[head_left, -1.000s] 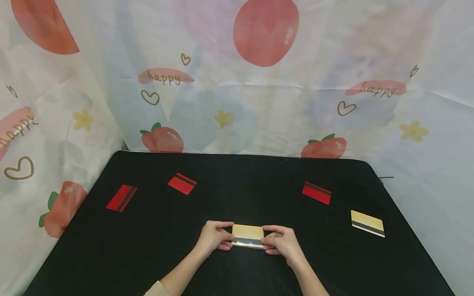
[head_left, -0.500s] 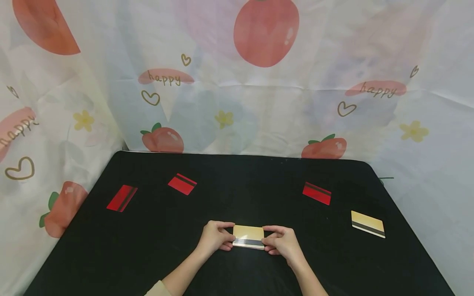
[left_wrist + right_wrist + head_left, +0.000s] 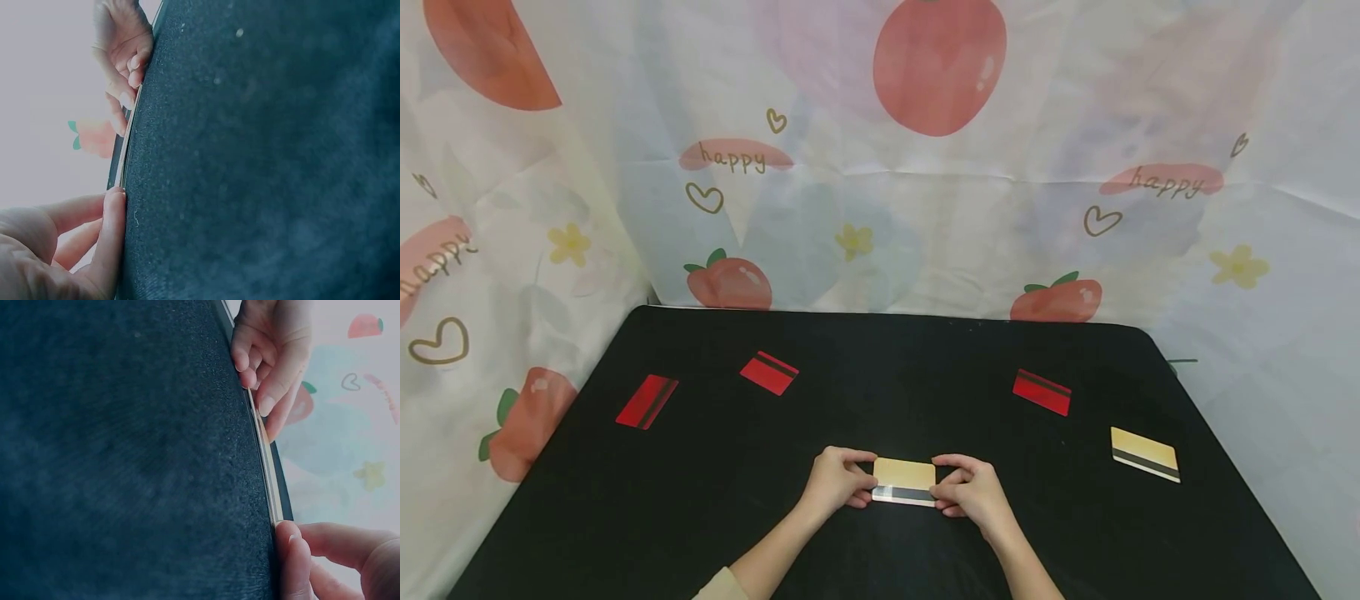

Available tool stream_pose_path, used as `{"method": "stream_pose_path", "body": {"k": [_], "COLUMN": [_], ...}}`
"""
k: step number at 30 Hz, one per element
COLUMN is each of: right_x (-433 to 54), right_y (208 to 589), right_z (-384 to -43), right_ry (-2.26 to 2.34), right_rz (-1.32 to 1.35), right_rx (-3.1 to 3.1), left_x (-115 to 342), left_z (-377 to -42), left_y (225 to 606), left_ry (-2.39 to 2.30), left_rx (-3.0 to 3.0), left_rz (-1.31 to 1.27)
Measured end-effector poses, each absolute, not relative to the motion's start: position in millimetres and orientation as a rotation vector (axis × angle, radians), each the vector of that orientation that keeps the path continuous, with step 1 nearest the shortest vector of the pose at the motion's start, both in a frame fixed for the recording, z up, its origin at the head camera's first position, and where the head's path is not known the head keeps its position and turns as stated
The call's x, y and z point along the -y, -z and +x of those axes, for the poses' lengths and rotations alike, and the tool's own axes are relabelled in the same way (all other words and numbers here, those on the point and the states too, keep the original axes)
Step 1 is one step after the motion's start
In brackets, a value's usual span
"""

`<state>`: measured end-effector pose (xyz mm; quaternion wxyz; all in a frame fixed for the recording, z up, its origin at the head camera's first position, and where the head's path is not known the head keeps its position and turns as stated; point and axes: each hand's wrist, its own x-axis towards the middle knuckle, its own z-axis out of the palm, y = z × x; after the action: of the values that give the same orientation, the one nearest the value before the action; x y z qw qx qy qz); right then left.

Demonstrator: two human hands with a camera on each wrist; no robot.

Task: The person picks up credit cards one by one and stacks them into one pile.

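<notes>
Near the front middle of the black table, a gold card [image 3: 904,473] with a dark stripe lies flat between my two hands. My left hand [image 3: 837,480] holds its left end, the index finger at the far corner and the thumb at the near side. At the opposite end, my right hand [image 3: 968,487] grips the card in a mirrored way. Seen edge-on in the right wrist view, the gold card [image 3: 267,465] shows layered thin edges, low against the black cloth. The left wrist view shows the left fingertips [image 3: 114,200] right at the card's end.
Two red cards with dark stripes lie at the back left, one red card [image 3: 647,402] outermost and another red card [image 3: 770,372] further back. A third red card [image 3: 1042,392] and a gold card [image 3: 1146,454] lie on the right. A printed curtain [image 3: 925,233] hangs behind the black table [image 3: 880,367].
The gold card between my hands has shifted slightly right and nearer to me, with both hands staying at its ends. The other cards have not moved.
</notes>
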<state>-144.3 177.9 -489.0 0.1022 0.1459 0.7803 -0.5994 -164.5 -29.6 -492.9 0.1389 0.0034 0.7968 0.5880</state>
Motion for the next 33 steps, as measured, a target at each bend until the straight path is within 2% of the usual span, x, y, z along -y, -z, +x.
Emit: {"method": "stream_pose_path", "body": {"k": [19, 33], "right_x": [-180, -202], "right_y": [489, 484], "right_z": [-146, -145], "right_ry": [1.773, 1.949], "right_rz": [0.435, 0.399], "right_rx": [-2.272, -1.91], "left_x": [31, 36], "left_z": [-171, -175], "left_y": [494, 486], "left_ry": [-1.686, -1.817], "left_rx": [-2.251, -2.023], "left_rz": [-0.03, -0.143]}}
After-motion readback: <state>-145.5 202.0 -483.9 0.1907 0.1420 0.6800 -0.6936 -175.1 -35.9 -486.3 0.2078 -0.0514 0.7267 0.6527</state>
